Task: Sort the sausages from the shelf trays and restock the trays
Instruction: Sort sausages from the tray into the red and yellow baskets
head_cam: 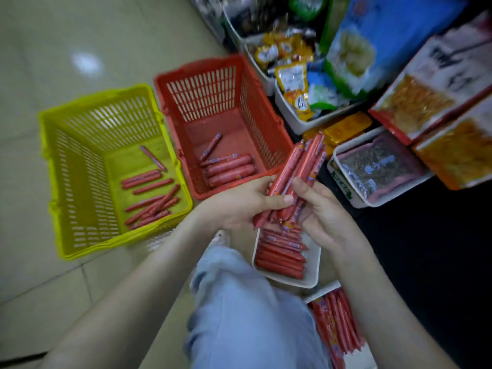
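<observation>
Both hands hold a bundle of red sausages (300,169) above a white tray (312,272) that holds several more sausages. My left hand (245,202) grips the bundle from the left, thumb across it. My right hand (322,209) cups it from the right. On the floor to the left, a yellow basket (66,166) has several thin sausages on its bottom. A red basket (262,134) beside it holds several thicker ones. A second white tray (323,292) of long sausages lies at the bottom right.
Shelf trays of snack packets (295,83) and a tray of dark packs (378,169) crowd the right side. Large orange-and-white bags (426,102) stand at far right. My knee in light jeans (239,302) is below the hands. Tiled floor extends left.
</observation>
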A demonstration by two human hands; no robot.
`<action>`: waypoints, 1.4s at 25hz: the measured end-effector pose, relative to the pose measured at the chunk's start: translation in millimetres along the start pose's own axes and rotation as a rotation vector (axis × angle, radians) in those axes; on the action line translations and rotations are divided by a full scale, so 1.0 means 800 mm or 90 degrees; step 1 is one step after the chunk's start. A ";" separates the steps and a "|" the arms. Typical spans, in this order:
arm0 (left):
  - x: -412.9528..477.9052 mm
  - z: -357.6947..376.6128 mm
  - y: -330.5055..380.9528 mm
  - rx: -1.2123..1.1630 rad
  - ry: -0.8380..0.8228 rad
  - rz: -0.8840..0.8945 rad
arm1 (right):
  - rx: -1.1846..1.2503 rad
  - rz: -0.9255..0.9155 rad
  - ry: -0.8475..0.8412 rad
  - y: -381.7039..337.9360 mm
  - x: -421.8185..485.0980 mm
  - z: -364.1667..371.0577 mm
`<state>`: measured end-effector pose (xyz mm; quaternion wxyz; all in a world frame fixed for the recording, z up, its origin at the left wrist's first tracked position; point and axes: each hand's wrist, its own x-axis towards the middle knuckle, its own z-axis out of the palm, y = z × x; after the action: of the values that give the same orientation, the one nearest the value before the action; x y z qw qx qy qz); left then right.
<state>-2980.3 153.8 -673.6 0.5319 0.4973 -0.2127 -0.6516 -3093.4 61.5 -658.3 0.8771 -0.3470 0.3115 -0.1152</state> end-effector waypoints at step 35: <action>-0.231 -0.401 -0.120 0.502 0.868 -0.009 | -0.894 -0.055 -0.229 0.261 0.289 0.275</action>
<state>-2757.3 434.8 -805.6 0.3253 0.9406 -0.0515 -0.0829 -2778.4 235.6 -784.0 0.4799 -0.8538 0.1491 0.1361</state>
